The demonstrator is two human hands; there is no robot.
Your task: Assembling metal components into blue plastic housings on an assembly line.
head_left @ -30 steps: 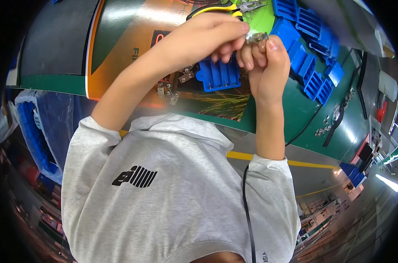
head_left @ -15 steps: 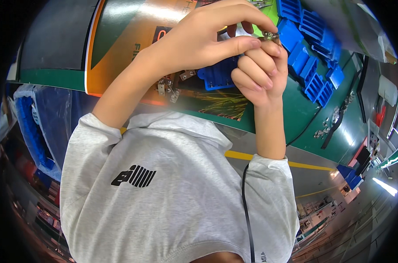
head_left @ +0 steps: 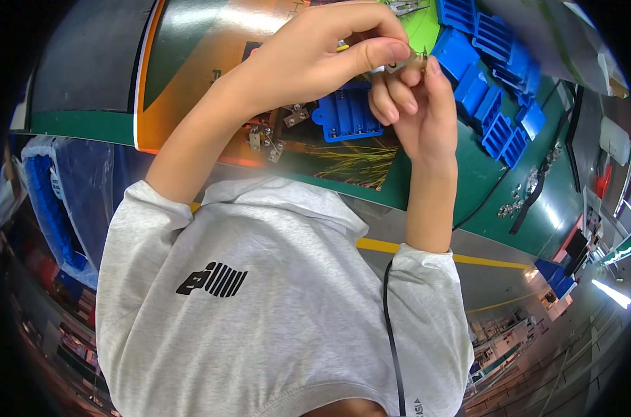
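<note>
We see a soft, heathered light-grey shirt filling the most space, then a smooth green tabletop with a dull sheen. A glossy printed sheet, mostly orange and dark, lies over it. Our left hand arches above that sheet, thumb and forefinger pinching a small metal part. Our right hand has its thumb and forefinger closed on the part's other side, the remaining fingers curled loosely.

To the right we have a heap of ribbed, boxy blue plastic trays; one similar slotted tray sits below our hands. Beyond them are a smooth bright-green piece and grey metal pliers, partly visible. Shiny, angular metal pieces lie near the sheet's edge. The small metal part is raised between our fingertips, its exact shape unclear.
</note>
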